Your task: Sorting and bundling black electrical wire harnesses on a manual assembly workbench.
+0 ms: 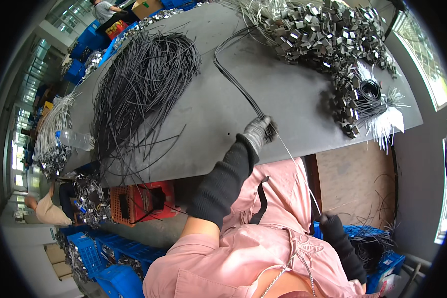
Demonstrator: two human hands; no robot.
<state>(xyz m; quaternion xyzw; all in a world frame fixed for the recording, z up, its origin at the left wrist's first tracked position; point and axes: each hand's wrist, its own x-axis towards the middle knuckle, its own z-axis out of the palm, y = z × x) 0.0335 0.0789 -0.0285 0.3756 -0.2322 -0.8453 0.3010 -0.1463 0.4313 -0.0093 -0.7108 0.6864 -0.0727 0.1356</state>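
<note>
My left hand (258,133), in a grey glove with a black knitted sleeve, is closed around a bundle of thin black cables (236,84) above the grey table's near edge. The cables curve away across the tabletop toward the far pile. From the left hand a thin pale strand (299,166) runs straight and taut down to my right hand (326,217). That hand, low at my right side beside a black sleeve, appears closed on the strand's end; its fingers are small and partly hidden.
A tangled heap of black cables (144,84) covers the table's left part. Metal-ended pieces (328,37) are piled at the far right, beside white tie ends (382,119). A plastic bottle (77,140) lies at the left edge. Blue crates (119,278) stand below; other people work farther off.
</note>
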